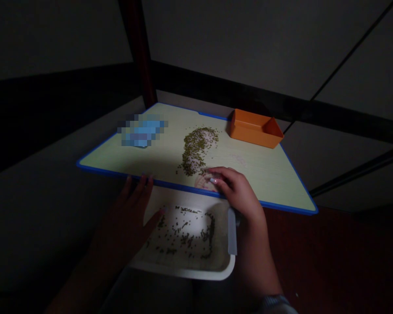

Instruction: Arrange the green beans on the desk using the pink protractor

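Note:
A heap of small green beans, like mung beans [196, 146], mixed with paler bits, lies on the pale tabletop [265, 174]. By the table's front edge, my right hand [237, 185] is curved with thumb and index finger apart. It is over a round pinkish patch [205, 181], print or object I cannot tell. Below the edge is a white plastic tub [212, 274] with similar beans scattered over its bottom. My left hand [134, 209], dim in shadow, spreads its fingers at the table edge with the thumb over the tub; it hides the tub's left rim.
An orange open box [257, 137] stands at the table's back right corner. At the left lies a blurred-out blue item [142, 133]. Blue trim [183, 187] borders the table. A dark red post [140, 56] and pale walls are behind; the room is dim.

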### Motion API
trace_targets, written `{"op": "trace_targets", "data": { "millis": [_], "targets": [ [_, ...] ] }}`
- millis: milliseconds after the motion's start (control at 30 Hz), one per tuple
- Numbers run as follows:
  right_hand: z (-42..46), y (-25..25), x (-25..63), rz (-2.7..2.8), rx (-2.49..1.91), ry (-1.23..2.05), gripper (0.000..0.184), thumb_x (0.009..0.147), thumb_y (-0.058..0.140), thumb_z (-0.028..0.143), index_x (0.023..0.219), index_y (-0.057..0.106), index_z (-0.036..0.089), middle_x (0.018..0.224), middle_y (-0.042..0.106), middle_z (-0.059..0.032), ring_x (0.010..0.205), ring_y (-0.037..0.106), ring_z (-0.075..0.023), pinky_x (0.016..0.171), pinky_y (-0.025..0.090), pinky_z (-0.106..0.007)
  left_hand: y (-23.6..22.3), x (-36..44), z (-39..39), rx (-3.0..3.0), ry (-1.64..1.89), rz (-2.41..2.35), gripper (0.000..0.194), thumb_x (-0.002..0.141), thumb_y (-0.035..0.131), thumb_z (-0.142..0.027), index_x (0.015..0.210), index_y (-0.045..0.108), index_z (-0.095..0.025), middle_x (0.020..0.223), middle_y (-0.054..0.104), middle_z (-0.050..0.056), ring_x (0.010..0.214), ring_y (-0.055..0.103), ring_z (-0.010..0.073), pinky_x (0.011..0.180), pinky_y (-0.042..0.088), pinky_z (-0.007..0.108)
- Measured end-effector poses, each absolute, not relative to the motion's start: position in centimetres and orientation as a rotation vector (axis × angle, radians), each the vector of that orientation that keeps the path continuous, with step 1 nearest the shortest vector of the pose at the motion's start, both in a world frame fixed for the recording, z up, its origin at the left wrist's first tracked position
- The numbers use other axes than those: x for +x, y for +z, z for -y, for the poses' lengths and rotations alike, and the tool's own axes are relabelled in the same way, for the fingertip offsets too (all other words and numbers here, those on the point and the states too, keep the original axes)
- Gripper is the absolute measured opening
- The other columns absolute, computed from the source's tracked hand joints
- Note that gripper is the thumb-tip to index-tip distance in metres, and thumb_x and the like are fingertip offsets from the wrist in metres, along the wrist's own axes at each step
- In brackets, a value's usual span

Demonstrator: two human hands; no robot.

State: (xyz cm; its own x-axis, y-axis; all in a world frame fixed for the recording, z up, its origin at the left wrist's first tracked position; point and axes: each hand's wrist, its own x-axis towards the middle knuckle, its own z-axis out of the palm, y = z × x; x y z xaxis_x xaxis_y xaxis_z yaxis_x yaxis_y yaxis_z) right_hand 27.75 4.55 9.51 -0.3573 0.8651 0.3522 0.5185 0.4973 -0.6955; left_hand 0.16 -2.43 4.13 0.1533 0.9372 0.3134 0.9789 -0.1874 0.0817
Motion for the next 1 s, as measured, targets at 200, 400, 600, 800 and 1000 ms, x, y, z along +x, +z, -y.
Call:
{"op": "trace_targets", "data": {
  "millis": [200, 400, 600, 800, 1000],
  "targets": [
    [-4.6, 9.3, 29.9, 1.933, -1.336, 0.492, 0.032, 0.087, 0.055, 0.026, 0.118, 0.063, 0.021, 0.101, 0.071, -0.008, 0.09, 0.063, -0.0209, 0.081, 0.048, -0.034, 4.2, 0.1, 2.5, -2.288, -0.417, 1.928, 0.081, 0.085, 0.036, -0.059, 0.149, 0.012, -0.016, 0.157, 0.028, 0.011, 0.148, 0.008, 0.0328, 0.116, 0.026, 0.051],
    [-4.1, 9.8, 32.3, 1.762, -1.503, 0.383, 0.033, 0.086, 0.054, 0.029, 0.114, 0.064, 0.016, 0.085, 0.069, -0.0078, 0.076, 0.06, -0.0193, 0.072, 0.045, -0.032, 3.4, -0.3, 2.2, -2.273, -0.435, 1.888, 0.08, 0.085, 0.033, -0.06, 0.149, 0.011, -0.017, 0.157, 0.028, 0.011, 0.148, 0.008, 0.0327, 0.114, 0.028, 0.053],
    [-3.5, 9.9, 32.6, 1.701, -1.453, 0.464, 0.019, 0.085, 0.056, 0.028, 0.099, 0.064, 0.019, 0.083, 0.068, -0.0049, 0.073, 0.059, -0.0175, 0.068, 0.043, -0.028, 2.8, -0.7, 2.0, -2.263, -0.439, 1.838, 0.082, 0.085, 0.031, -0.061, 0.149, 0.013, -0.013, 0.156, 0.028, 0.014, 0.148, 0.007, 0.0331, 0.114, 0.029, 0.053],
    [-3.6, 9.9, 30.8, 1.791, -1.389, 0.524, 0.013, 0.085, 0.058, 0.024, 0.095, 0.063, 0.02, 0.076, 0.066, -0.0014, 0.068, 0.057, -0.0141, 0.064, 0.038, -0.025, 2.7, -1.0, 1.8, -2.247, -0.447, 1.857, 0.081, 0.084, 0.028, -0.061, 0.148, 0.019, -0.012, 0.154, 0.031, 0.016, 0.147, 0.012, 0.0349, 0.112, 0.032, 0.056],
    [-3.9, 9.9, 29.5, 1.871, -1.402, 0.462, 0.012, 0.084, 0.059, 0.023, 0.095, 0.064, 0.02, 0.077, 0.067, -0.0018, 0.069, 0.057, -0.0141, 0.066, 0.037, -0.025, 2.4, -1.3, 1.6, -2.252, -0.488, 1.836, 0.079, 0.084, 0.028, -0.059, 0.148, 0.017, -0.014, 0.155, 0.03, 0.014, 0.148, 0.009, 0.0326, 0.113, 0.03, 0.057]
  ]
}}
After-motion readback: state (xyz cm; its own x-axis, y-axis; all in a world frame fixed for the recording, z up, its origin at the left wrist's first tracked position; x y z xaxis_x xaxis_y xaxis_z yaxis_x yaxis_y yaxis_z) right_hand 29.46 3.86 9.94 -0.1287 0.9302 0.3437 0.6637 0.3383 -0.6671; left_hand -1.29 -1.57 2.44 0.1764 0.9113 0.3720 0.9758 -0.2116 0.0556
